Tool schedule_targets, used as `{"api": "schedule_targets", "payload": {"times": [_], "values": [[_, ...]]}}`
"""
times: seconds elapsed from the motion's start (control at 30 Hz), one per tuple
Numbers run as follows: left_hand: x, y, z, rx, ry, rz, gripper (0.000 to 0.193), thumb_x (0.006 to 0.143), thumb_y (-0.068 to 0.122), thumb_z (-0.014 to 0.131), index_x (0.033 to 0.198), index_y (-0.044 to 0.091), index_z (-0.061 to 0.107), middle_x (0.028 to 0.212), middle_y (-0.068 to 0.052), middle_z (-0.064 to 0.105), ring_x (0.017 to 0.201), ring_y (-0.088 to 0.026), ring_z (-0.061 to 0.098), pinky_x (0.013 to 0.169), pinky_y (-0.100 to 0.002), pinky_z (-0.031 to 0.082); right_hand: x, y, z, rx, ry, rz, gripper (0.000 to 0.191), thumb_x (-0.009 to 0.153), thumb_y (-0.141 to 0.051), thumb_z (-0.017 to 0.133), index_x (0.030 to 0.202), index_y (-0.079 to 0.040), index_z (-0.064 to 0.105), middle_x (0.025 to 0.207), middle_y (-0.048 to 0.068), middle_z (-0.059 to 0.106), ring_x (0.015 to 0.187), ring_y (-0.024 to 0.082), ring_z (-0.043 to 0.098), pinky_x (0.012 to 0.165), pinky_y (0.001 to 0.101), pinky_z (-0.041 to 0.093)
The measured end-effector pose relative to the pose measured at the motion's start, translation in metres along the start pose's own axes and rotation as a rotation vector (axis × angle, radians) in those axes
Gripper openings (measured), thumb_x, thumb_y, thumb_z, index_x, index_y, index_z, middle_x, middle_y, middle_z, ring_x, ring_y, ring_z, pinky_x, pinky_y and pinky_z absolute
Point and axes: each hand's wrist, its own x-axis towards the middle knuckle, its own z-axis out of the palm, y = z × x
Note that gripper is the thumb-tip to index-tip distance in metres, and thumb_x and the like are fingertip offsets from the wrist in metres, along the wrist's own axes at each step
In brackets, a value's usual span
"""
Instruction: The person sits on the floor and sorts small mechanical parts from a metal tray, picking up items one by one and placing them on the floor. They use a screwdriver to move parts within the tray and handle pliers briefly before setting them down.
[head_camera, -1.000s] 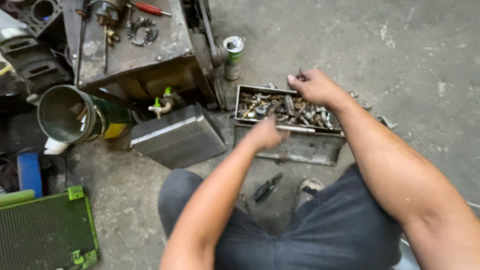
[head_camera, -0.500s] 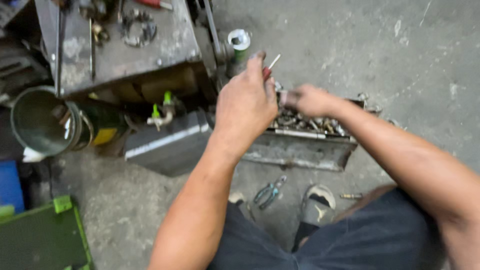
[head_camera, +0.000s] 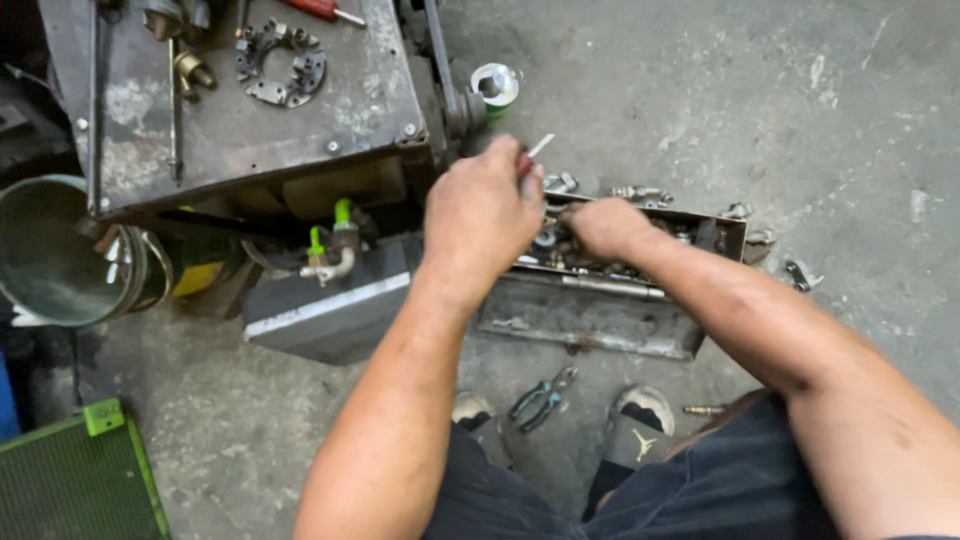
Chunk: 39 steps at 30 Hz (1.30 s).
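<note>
Hands over a metal tray (head_camera: 700, 225) of fittings: left hand (head_camera: 483, 215) has risen, now gripping a red-handled tool (head_camera: 527, 158); right hand (head_camera: 607, 226) stays closed among the fittings, contents hidden.

Left hand (head_camera: 483, 215) up, newly gripping screwdriver (head_camera: 528, 157)

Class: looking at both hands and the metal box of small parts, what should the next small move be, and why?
Probably the right hand picks a part from the metal box, since it rests among the parts while the left hand holds a small red-handled tool raised above it.
</note>
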Motion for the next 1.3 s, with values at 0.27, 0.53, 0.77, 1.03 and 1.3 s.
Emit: {"api": "schedule_targets", "payload": {"times": [0.27,0.53,0.77,1.03,1.3], "values": [[-0.011,0.002,0.007,0.021,-0.107,0.050,0.024,0.090,0.031,0.071,0.093,0.008,0.067,0.079,-0.021,0.072,0.077,-0.044,0.070,0.069,-0.057,0.054,0.017,-0.029,0.031,-0.259,-0.013,-0.188,0.023,0.095,-0.019,0.055,0.095,-0.013,0.077,0.097,0.015,0.078,0.084,0.031,0.076,0.074,0.0490,0.059],[-0.012,-0.006,0.015,0.052,-0.145,0.037,0.024,0.089,0.031,0.070,0.092,0.008,0.067,0.078,-0.020,0.072,0.076,-0.043,0.070,0.068,-0.057,0.054,0.025,-0.015,0.041,-0.030,0.112,-0.137,0.022,0.093,-0.017,0.056,0.100,-0.009,0.075,0.098,0.017,0.077,0.088,0.036,0.075,0.076,0.0503,0.059],[0.002,0.002,0.047,0.075,-0.211,0.041,0.024,0.090,0.032,0.069,0.095,0.008,0.068,0.079,-0.020,0.073,0.078,-0.043,0.071,0.072,-0.057,0.054,0.054,-0.017,0.053,0.497,0.686,-0.699,0.040,0.089,-0.023,0.061,0.117,0.004,0.069,0.119,0.033,0.070,0.112,0.049,0.063,0.099,0.0580,0.047],[0.012,-0.002,0.062,0.111,-0.205,0.012,0.026,0.090,0.032,0.070,0.094,0.006,0.068,0.081,-0.021,0.073,0.079,-0.044,0.070,0.072,-0.056,0.054,0.057,0.002,0.073,0.036,0.243,-0.294,0.027,0.097,-0.022,0.058,0.112,-0.001,0.068,0.105,0.021,0.073,0.094,0.037,0.073,0.077,0.0503,0.058],[0.016,-0.003,0.064,0.082,-0.192,-0.019,0.025,0.089,0.031,0.070,0.092,0.006,0.069,0.081,-0.022,0.072,0.079,-0.044,0.070,0.073,-0.056,0.054,0.039,0.017,0.057,0.383,0.473,-0.522,0.034,0.082,-0.030,0.074,0.112,-0.014,0.074,0.117,0.020,0.069,0.106,0.041,0.066,0.090,0.0473,0.054]]}}
